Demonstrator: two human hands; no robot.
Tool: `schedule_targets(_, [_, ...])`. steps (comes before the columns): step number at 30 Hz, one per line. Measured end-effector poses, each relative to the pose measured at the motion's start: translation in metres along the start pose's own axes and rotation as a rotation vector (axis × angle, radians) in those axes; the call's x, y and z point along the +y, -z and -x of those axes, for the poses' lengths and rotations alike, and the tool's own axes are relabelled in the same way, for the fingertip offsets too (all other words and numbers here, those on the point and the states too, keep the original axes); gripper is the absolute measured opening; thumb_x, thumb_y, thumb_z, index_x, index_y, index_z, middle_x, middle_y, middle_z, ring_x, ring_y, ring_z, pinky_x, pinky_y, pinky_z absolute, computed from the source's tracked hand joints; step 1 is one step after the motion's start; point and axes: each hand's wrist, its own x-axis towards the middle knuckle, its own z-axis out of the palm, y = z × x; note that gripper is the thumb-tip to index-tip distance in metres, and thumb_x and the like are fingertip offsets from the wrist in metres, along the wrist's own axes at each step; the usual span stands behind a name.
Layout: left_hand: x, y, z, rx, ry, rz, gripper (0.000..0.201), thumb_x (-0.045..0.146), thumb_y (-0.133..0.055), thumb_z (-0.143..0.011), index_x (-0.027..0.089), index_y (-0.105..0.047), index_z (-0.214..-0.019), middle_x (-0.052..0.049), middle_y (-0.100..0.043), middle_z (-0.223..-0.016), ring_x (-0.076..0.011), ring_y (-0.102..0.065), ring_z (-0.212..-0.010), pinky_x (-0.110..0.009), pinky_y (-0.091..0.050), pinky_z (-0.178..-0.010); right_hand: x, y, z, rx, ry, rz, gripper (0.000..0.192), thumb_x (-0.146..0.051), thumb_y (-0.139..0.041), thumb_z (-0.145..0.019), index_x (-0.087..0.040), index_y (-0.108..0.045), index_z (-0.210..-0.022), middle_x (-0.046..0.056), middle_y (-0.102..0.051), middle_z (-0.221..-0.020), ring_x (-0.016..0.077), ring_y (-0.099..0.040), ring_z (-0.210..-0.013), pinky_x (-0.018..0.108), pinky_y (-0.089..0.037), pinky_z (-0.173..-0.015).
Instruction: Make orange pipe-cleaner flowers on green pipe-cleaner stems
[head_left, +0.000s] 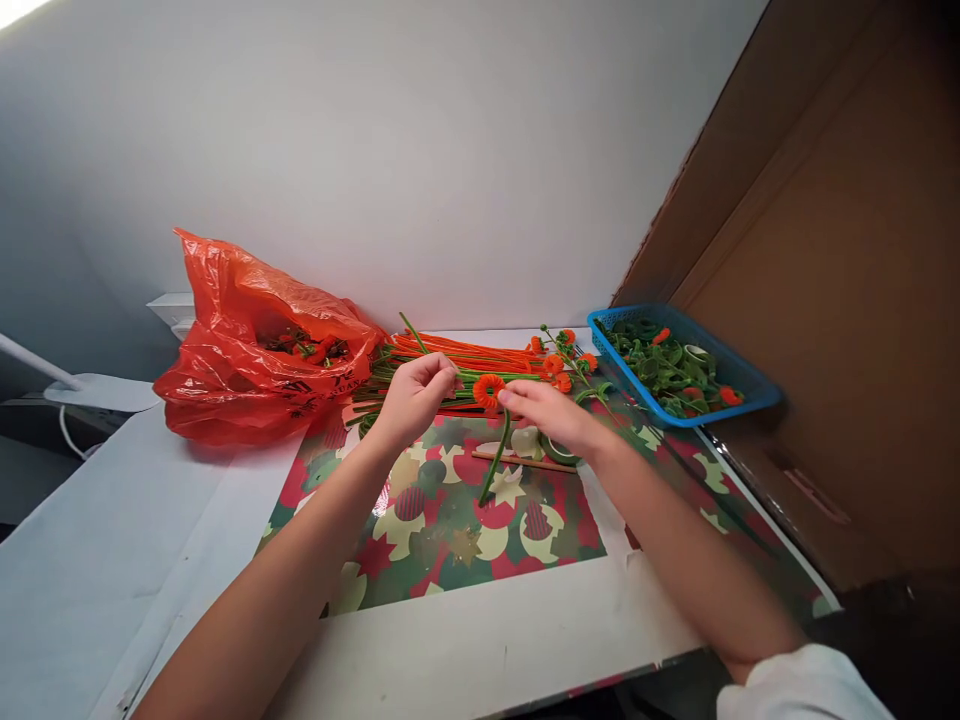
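Observation:
My right hand [551, 415] pinches an artificial orange flower [488, 389] just under its head; its green stem [495, 462] curves down over the patterned paper [450, 520]. My left hand [416, 395] has its fingers closed on a thin green strand that runs to the flower head. Both hands hover above the table, in front of a pile of orange and green stems [457, 358].
A red plastic bag [255, 350] lies open at the back left. A blue basket [679, 365] of green leaves and orange bits sits at the back right, next to a large cardboard sheet [840, 300]. A roll of green tape [556, 450] lies under my right hand.

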Motion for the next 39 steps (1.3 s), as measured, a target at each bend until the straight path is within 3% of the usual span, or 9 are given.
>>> schedule_targets(3, [-0.005,0.000,-0.001,0.045,0.023,-0.005,0.021,0.028,-0.053,-0.072,0.019,-0.048,-0.054,0.003,-0.052,-0.054,-0.0115,-0.047,-0.056,-0.023,-0.038,-0.056,0.008,-0.017,-0.001,-0.099,-0.085,-0.152,0.032,-0.047,-0.059,-0.086,-0.016,-0.058,-0.077,0.001,-0.066,-0.066,0.0121,-0.062,-0.059,0.023,-0.048,-0.058])
schedule_targets(6, [-0.011,0.002,-0.003,0.102,0.044,-0.009,0.021,0.027,-0.052,-0.072,0.019,-0.047,-0.053,0.004,-0.049,-0.051,-0.0121,-0.050,-0.058,-0.023,-0.038,-0.058,0.015,-0.021,-0.004,-0.043,-0.055,-0.216,0.037,-0.048,-0.053,-0.089,-0.018,-0.051,-0.068,-0.009,-0.047,-0.044,0.0052,-0.042,-0.036,0.020,-0.044,-0.049])
schedule_targets(9, [-0.015,0.005,-0.005,0.157,0.053,-0.011,0.020,0.026,-0.053,-0.072,0.019,-0.047,-0.054,0.004,-0.048,-0.051,-0.0105,-0.046,-0.054,-0.022,-0.036,-0.056,0.018,-0.020,-0.007,-0.096,-0.069,-0.194,0.039,-0.046,-0.053,-0.089,-0.017,-0.052,-0.063,-0.012,-0.035,-0.038,0.0031,-0.029,-0.031,0.019,-0.041,-0.045])
schedule_targets(17, [-0.015,0.004,-0.006,0.221,0.019,0.021,0.020,0.028,-0.050,-0.074,0.020,-0.045,-0.056,0.005,-0.046,-0.052,-0.0098,-0.040,-0.052,-0.022,-0.033,-0.053,0.014,-0.019,-0.002,-0.248,-0.159,-0.131,0.034,-0.039,-0.057,-0.089,-0.013,-0.062,-0.067,-0.004,-0.052,-0.049,0.0061,-0.048,-0.041,0.019,-0.042,-0.046])
schedule_targets(20, [-0.011,0.002,-0.003,0.159,0.007,0.021,0.021,0.029,-0.050,-0.074,0.020,-0.045,-0.056,0.004,-0.047,-0.053,-0.0110,-0.044,-0.055,-0.023,-0.037,-0.055,0.012,-0.016,-0.001,-0.151,-0.150,-0.153,0.020,-0.035,-0.062,-0.087,-0.015,-0.064,-0.087,0.001,-0.067,-0.076,0.0092,-0.064,-0.062,0.018,-0.047,-0.056])
schedule_targets(23, [-0.008,-0.002,0.000,0.084,0.003,-0.002,0.022,0.029,-0.053,-0.073,0.019,-0.046,-0.055,0.003,-0.048,-0.054,-0.0112,-0.044,-0.055,-0.023,-0.036,-0.054,0.009,-0.016,0.000,-0.054,-0.080,-0.270,0.023,-0.035,-0.063,-0.087,-0.021,-0.058,-0.105,0.001,-0.069,-0.096,0.0116,-0.069,-0.077,0.022,-0.054,-0.069])
schedule_targets(27, [-0.009,-0.008,0.003,0.026,0.004,-0.027,0.023,0.032,-0.055,-0.075,0.019,-0.048,-0.057,0.003,-0.048,-0.054,-0.0106,-0.042,-0.053,-0.023,-0.035,-0.052,0.009,-0.022,-0.001,-0.056,-0.038,-0.362,0.026,-0.037,-0.060,-0.088,-0.022,-0.054,-0.109,0.000,-0.070,-0.085,0.0122,-0.069,-0.063,0.027,-0.057,-0.066])
schedule_targets(31, [-0.010,-0.012,0.005,-0.012,0.013,-0.045,0.024,0.033,-0.054,-0.076,0.019,-0.048,-0.058,0.003,-0.049,-0.055,-0.0104,-0.044,-0.053,-0.023,-0.036,-0.052,0.013,-0.029,-0.004,-0.019,0.004,-0.397,0.017,-0.031,-0.061,-0.087,-0.021,-0.052,-0.096,-0.004,-0.067,-0.065,0.0102,-0.062,-0.044,0.023,-0.054,-0.051])
schedule_targets(39, [-0.013,-0.014,0.006,-0.012,0.030,-0.084,0.022,0.032,-0.053,-0.075,0.019,-0.047,-0.058,0.004,-0.046,-0.054,-0.0103,-0.042,-0.051,-0.023,-0.034,-0.050,0.021,-0.036,-0.006,-0.084,-0.069,-0.469,0.011,-0.027,-0.063,-0.087,-0.017,-0.059,-0.085,-0.001,-0.070,-0.069,0.0104,-0.067,-0.051,0.021,-0.057,-0.053])
